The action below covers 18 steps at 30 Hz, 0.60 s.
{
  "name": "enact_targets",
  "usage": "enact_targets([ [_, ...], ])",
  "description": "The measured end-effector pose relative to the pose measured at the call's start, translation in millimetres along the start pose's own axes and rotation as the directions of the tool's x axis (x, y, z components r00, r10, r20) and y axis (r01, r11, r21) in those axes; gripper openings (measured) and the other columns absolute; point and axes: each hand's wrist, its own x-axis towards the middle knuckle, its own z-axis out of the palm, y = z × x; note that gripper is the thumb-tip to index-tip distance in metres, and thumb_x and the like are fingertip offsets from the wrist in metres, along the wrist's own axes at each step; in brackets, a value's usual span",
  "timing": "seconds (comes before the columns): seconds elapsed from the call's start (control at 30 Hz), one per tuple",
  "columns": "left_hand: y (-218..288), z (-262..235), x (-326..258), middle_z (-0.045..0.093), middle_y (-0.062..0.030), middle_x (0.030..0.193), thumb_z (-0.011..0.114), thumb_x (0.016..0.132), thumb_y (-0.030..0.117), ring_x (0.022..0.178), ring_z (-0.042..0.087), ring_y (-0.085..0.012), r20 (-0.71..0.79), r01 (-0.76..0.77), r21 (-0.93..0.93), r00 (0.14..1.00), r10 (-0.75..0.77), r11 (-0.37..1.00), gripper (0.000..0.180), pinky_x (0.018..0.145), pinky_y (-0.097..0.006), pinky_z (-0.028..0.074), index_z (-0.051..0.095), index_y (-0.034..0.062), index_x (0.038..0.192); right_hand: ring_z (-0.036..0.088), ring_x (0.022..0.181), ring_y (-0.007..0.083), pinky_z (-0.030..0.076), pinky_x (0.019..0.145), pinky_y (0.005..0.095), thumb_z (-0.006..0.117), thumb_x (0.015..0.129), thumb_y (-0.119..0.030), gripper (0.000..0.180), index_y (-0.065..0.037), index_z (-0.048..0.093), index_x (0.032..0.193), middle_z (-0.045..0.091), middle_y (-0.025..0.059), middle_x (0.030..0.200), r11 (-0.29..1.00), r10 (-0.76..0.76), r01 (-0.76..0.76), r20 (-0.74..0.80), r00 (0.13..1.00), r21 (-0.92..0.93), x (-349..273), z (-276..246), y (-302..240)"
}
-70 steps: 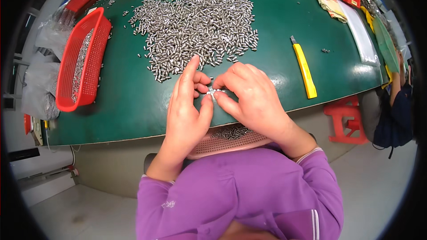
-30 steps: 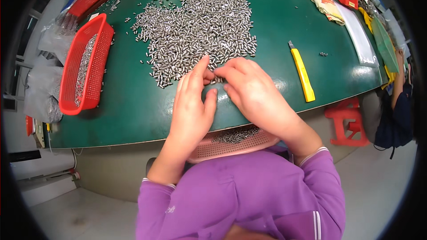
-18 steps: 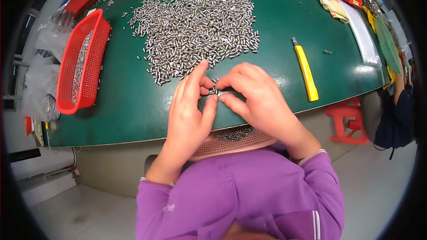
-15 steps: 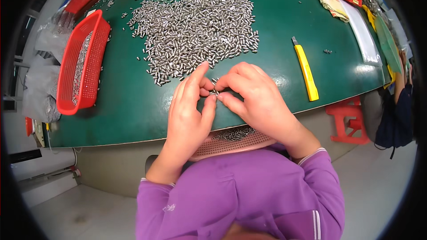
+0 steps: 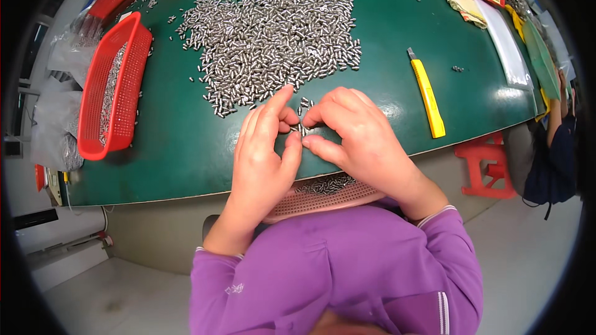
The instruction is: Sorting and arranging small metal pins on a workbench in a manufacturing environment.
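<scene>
My left hand and my right hand meet over the near part of the green table. Between their fingertips are a few small silvery metal pins, partly hidden by the fingers. Thumb and fingers of each hand are curled in a pinch around these pins. Just beyond the fingertips, a few more loose pins lie on the table. A broad heap of the same metal pins spreads out past my hands.
A red perforated basket holding metal pieces stands at the left. Under the table edge, a pink basket with more pieces rests at my lap. To the right lies a yellow utility knife; a red stool stands beyond the edge.
My fingertips have shifted slightly apart, and the pins between them have turned. Loose pins just beyond my right fingers now show more clearly.
</scene>
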Motion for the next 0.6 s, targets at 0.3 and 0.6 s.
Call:
enact_targets([
  [0.3,-2.7,1.1,1.2,0.062,-0.0089,0.093,0.066,0.082,-0.010,0.087,0.059,-0.0237,0.020,-0.016,-0.005,1.000,0.017,1.000,0.057,0.079,-0.037,0.051,0.057,0.0018,0.137,0.056,0.082,0.0324,0.048,0.074,0.0432,0.073,0.081,-0.006,0.014,-0.005,0.062,0.090,0.057,0.0101,0.088,0.997,-0.026,0.023,-0.037,0.999,-0.075,-0.4,5.2,-1.6],
  [0.6,-2.7,1.0,0.6,0.060,-0.0043,0.092,0.065,0.086,-0.008,0.086,0.057,-0.0157,0.009,-0.016,0.046,1.000,0.016,0.999,0.055,0.078,-0.030,0.050,0.058,0.0013,0.140,0.057,0.082,0.0314,0.048,0.075,0.0431,0.073,0.082,-0.006,0.012,-0.005,0.063,0.089,0.058,0.0094,0.089,1.000,-0.004,0.003,-0.056,0.998,-0.019,-2.3,4.8,0.1],
])
